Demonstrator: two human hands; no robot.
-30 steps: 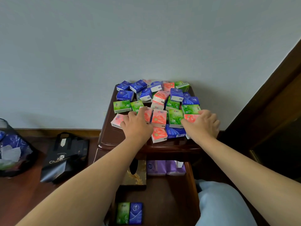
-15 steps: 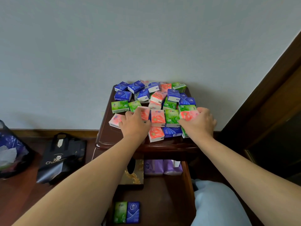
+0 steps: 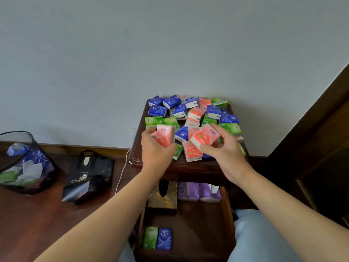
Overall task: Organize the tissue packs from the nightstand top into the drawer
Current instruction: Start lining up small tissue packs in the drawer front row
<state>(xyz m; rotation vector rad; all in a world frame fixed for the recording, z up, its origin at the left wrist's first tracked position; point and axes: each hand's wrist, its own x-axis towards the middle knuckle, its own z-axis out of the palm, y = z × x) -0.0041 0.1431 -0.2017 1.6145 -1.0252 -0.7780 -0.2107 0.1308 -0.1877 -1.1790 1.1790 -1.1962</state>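
while the drawer [image 3: 225, 210] waits open below: left hand [image 3: 156, 148], right hand [image 3: 223, 148] — fingers each pinching one pink pack [image 3: 166, 134] [image 3: 204, 137], lifted over the nightstand [image 3: 136, 157] front edge — presumably for carrying down.

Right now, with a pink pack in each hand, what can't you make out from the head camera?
- Drawer: its near end is cut off by the bottom edge; the back sits in shadow under the nightstand.
- Packs beneath the left hand and right hand: covered, so no count.
- Print on the pink pack in the left hand: too small and blurred to read.
- Bin: cut off by the left edge.
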